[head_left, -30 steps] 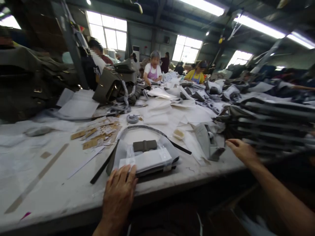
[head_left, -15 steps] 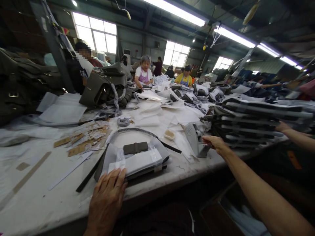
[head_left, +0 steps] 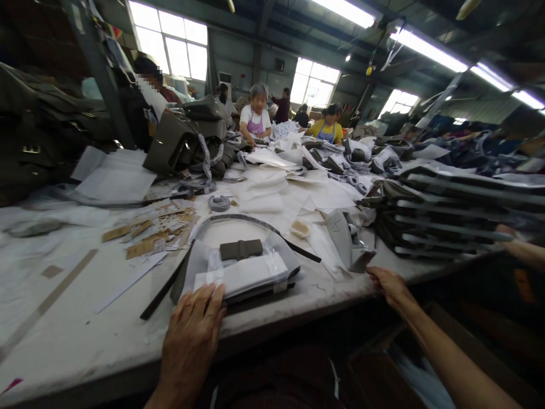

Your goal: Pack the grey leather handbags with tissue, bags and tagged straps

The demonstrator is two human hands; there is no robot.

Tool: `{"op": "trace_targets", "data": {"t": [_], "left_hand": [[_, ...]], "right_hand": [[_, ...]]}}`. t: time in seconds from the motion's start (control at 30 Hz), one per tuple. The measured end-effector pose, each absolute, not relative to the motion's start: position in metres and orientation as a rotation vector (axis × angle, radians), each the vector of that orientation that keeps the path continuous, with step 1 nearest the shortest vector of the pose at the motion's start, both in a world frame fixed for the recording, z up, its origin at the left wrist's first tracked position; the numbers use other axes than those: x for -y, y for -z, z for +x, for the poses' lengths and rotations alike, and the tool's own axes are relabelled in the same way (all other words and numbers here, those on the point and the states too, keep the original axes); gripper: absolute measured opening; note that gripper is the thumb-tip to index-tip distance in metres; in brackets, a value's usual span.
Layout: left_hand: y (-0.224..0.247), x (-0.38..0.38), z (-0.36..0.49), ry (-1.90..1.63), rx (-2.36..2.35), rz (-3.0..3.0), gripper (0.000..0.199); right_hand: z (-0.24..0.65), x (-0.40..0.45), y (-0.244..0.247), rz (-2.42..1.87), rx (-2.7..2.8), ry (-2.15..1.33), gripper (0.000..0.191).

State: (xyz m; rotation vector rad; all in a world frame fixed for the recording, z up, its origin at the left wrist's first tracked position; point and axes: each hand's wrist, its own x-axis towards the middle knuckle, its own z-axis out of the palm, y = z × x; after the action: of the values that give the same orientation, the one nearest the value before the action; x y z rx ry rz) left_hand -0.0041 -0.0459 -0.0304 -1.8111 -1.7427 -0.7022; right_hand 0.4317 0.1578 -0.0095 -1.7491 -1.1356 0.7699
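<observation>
Where left hand (head_left: pixel 192 329) rests, packet (head_left: pixel 251 274) (white, rectangular)

The left hand (head_left: pixel 193 326) rests on the near left corner of a bundle (head_left: pixel 276 255) at the front edge of the worktop (head_left: pixel 123 341). Ahead of it a packet (head_left: pixel 244 276) sits on the bundle, a tab (head_left: pixel 230 250) behind that, a strap (head_left: pixel 240 216) curving behind both. Beyond and left of this hand are a paper strip (head_left: pixel 130 283) and, farther off, tags (head_left: pixel 142 248); a coil (head_left: pixel 218 203) lies past the strap. The right hand (head_left: pixel 388 284) is just beside the near end of a tape dispenser (head_left: pixel 339 238), a dish (head_left: pixel 300 228) left of the dispenser. Beyond and right of the right hand stands a stack of bags (head_left: pixel 438 227); sheets (head_left: pixel 272 187) spread farther back, between the two hands
</observation>
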Motion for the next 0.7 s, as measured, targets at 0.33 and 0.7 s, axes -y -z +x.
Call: {"op": "trace_targets", "data": {"t": [0.33,0.7], "left_hand": [[0.024,0.051,0.011,0.739,1.975,-1.777,0.032],[0.031,0.052,0.013,0.855,2.01,-1.757,0.035]], "right_hand": [[0.28,-0.131,-0.101,-1.211,2.386,-1.375,0.034],[0.053,-0.128,-0.111,-0.217,3.411,-1.152,0.011]]}}
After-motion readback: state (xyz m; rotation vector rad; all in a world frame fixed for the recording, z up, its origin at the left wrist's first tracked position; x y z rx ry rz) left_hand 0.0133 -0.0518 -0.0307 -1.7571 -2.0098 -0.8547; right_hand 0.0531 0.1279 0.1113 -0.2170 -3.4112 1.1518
